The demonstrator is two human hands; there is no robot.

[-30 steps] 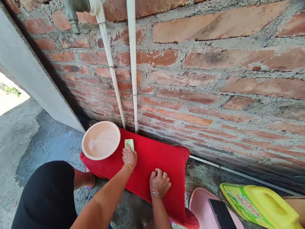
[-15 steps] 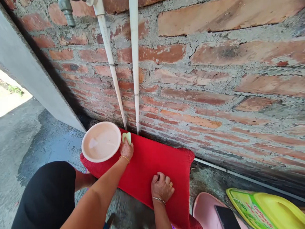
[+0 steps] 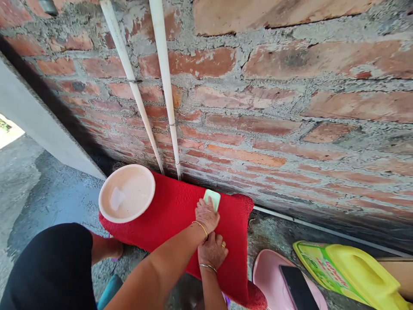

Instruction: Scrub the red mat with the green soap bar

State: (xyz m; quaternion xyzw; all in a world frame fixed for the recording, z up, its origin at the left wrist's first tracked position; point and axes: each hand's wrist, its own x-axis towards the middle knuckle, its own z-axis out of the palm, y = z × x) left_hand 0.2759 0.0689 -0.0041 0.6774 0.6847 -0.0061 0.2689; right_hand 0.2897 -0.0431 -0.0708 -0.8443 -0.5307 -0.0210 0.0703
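A red fuzzy mat [image 3: 174, 202] lies draped over a low support that it hides. My left hand [image 3: 207, 215] is closed around a pale green, flat, rounded scrub brush [image 3: 213, 199], pressed to the mat near its far edge; the brush's underside is hidden. Just below, my right hand [image 3: 213, 252] rests on the mat with curled fingers gripping or pressing the cloth, close to my left wrist. A pale pink basin [image 3: 106, 211] with water in it stands on the mat's left end.
A brick wall [image 3: 245, 99] with two white pipes [image 3: 167, 86] rises behind the mat. To the right are a pink plastic stool or seat [image 3: 267, 267], a black phone [image 3: 298, 286] on it, and a yellow detergent bottle [image 3: 355, 267]. Wet concrete floor [image 3: 64, 172] lies at left.
My left hand has moved right along the mat with the brush, from beside the basin to just above my right hand. My right hand stays on the mat. The view has shifted slightly right.
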